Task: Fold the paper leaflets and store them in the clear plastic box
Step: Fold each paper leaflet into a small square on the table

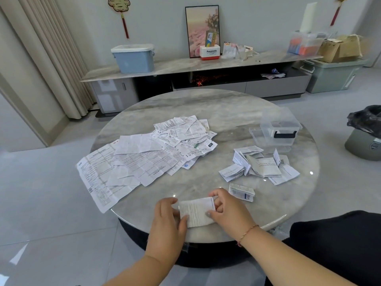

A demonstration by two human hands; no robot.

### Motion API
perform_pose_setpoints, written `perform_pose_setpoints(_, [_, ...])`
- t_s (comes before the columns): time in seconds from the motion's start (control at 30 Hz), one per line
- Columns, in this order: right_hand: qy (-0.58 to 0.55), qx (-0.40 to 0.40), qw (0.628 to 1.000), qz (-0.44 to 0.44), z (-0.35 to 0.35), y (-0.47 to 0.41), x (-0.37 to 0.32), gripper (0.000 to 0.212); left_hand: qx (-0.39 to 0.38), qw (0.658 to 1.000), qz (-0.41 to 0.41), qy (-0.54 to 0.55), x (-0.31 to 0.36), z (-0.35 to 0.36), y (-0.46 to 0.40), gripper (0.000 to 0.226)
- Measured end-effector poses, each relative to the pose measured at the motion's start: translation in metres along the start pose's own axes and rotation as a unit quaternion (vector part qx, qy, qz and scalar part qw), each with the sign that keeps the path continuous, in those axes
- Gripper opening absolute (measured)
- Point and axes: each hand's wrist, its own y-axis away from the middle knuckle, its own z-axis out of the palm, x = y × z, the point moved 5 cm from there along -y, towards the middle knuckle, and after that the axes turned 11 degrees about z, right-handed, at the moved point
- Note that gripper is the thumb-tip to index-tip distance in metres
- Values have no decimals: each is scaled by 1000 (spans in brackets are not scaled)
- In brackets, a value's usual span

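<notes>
On round marble table (pixel 206 104): leaflets (pixel 144 155).

the one clear word is "panasonic", in dark letters on the white front of a small red-and-white box (pixel 209 52) that stands on the long shelf (pixel 185 66) before the framed picture (pixel 202 30); the smaller line beneath it is too fine to read. the unfolded leaflets (pixel 144 155) on the round table (pixel 206 112) carry dense print, with a barcode near the bottom corner of the largest sheet and large characters on one near the heap's right edge, none readable. a folded leaflet (pixel 282 162) in the right-hand pile shows a qr code.
</notes>
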Motion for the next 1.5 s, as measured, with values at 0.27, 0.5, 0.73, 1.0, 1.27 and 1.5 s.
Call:
perform_pose_setpoints(0.27, [-103,-25,985,137,14,26,4,35,-108,934,294,-173,26,22,27,57])
perform_pose_setpoints(0.5, [2,-29,991,-134,-19,29,-22,46,-71,907,391,-139,17,16,23,14])
perform_pose_setpoints(0.73, [113,-152,969,-157,0,25,-10,58,-110,947,301,19,17,9,22,20])
perform_pose_setpoints(1.0, [26,-44,996,-73,14,3,-7,39,9,988,136,67,10,2,16,45])
perform_pose_setpoints(1.27, [92,-13,993,-79,20,-4,-11,38,-63,907,400,-114,4,10,24,25])
perform_pose_setpoints(1.5, [67,20,979,-194,10,17,-20,12,-45,870,477,-115,14,-9,13,4])
